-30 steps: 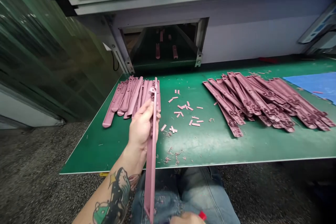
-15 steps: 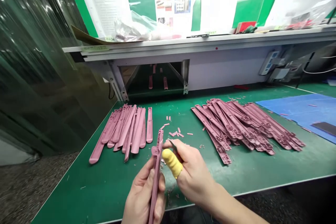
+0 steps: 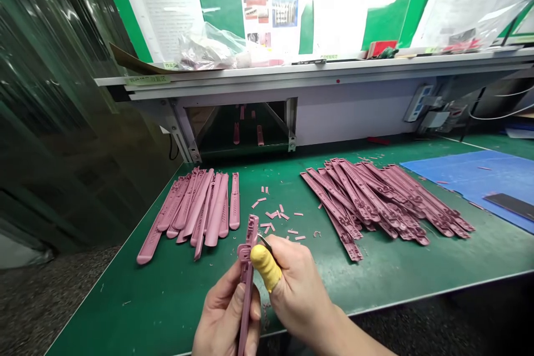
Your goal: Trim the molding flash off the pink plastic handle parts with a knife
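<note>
My left hand (image 3: 227,311) is wrapped round a long pink plastic part (image 3: 247,289), which stands nearly upright with its slotted upper end showing. My right hand (image 3: 296,278), its thumb in a yellow cover, is closed on a small dark blade (image 3: 265,243). The blade's tip and the yellow thumb are close beside the part's upper end. Small pink scraps (image 3: 277,214) lie on the green table just beyond the hands.
A pile of pink parts (image 3: 211,206) lies at the left of the green table (image 3: 137,295). A larger pile (image 3: 375,194) lies to the right, beside a blue sheet (image 3: 492,175) with a dark flat object (image 3: 511,204). A shelf (image 3: 250,79) crosses behind.
The pink part's upper end has moved slightly down and turned, showing more of its slotted face. My right hand has shifted left, with its yellow thumb now against or very near the part.
</note>
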Motion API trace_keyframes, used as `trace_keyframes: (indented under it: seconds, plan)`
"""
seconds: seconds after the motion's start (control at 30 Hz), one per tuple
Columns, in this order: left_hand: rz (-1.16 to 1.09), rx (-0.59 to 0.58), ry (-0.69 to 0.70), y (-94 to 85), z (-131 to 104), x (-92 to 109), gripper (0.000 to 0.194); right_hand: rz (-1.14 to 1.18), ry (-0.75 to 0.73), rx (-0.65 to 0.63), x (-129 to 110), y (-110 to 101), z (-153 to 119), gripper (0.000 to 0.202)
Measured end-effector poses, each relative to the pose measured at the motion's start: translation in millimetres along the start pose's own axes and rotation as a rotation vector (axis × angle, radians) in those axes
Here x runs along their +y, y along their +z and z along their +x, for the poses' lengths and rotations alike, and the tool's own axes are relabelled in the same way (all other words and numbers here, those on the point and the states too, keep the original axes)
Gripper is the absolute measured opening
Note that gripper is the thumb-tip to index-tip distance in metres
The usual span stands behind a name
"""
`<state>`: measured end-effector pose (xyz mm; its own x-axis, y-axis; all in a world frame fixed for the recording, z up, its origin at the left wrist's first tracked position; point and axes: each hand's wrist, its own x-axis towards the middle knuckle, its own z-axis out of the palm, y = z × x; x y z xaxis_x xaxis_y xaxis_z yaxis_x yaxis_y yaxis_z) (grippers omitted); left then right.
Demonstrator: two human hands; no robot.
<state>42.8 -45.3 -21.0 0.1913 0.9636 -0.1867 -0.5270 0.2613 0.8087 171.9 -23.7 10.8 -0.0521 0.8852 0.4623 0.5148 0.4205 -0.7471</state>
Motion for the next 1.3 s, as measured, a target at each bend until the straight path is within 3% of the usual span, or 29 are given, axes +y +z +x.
trace_keyframes:
  seconds: [0.17,0.43,0.57,0.67,0.77,0.87,1.03,1.1,1.23,1.3]
  plan:
    - [0.068,0.085,-0.021,0.6,-2,4,0.043,-0.092,-0.060,-0.031,6,-2,-5,0.049]
    - [0.085,0.106,-0.023,1.4,-5,5,0.045,-0.336,-0.102,0.000,8,-7,-2,0.052]
    - [0.100,0.154,0.003,4.7,1,21,0.052,-0.280,-0.101,-0.151,4,-18,-6,0.039]
    - [0.076,0.128,0.045,2.2,11,46,0.036,-0.105,-0.040,-0.287,3,-23,-24,0.035]
    - [0.036,0.033,0.312,-3.4,20,68,0.028,0.010,-0.001,-0.403,8,-14,-49,0.034]
    - [0.127,0.055,0.611,-1.5,18,77,0.026,-0.010,-0.012,-0.521,13,6,-69,0.023]
    - [0.267,0.076,0.833,15.3,-4,70,0.017,-0.212,-0.001,-0.550,15,28,-75,0.019]
    - [0.284,0.093,0.836,20.6,-12,67,0.019,-0.265,0.003,-0.551,14,28,-70,0.017]
    - [0.266,0.128,0.706,27.7,-22,65,0.042,-0.335,0.045,-0.522,12,24,-63,0.016]
    - [0.239,0.126,0.664,28.4,-25,66,0.045,-0.346,0.071,-0.497,13,23,-61,0.016]
